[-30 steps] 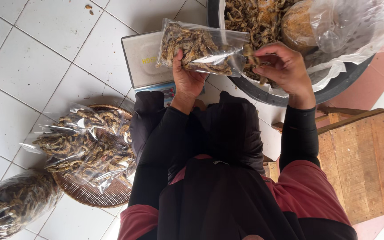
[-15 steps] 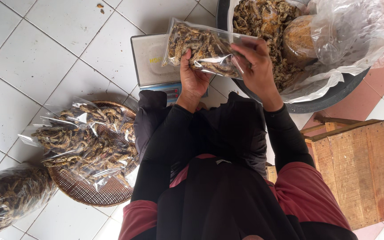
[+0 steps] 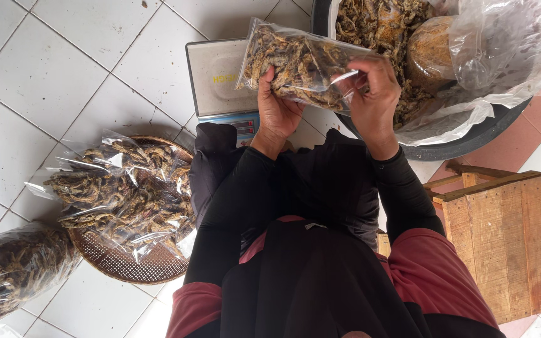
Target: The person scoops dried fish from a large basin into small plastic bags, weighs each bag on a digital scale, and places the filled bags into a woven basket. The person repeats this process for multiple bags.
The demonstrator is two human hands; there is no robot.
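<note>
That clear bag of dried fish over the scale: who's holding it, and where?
Both hands hold the clear bag of dried fish. The left hand cups its lower edge from beneath; the right hand pinches its right, open end.

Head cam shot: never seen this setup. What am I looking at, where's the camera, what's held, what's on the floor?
There is no machine here: a person works with two bare hands. The single picture comes from a camera worn on the person's head, looking down past dark sleeves and a red lap.

The left hand and right hand together hold a clear bag of small dried brown pieces above a flat scale on the white tiled floor.

Ahead on the right, a dark basin lined with clear plastic holds more of the same dried stuff. On the left, a woven tray carries filled bags, and another big bag lies beside it. A wooden crate stands on the right.
</note>
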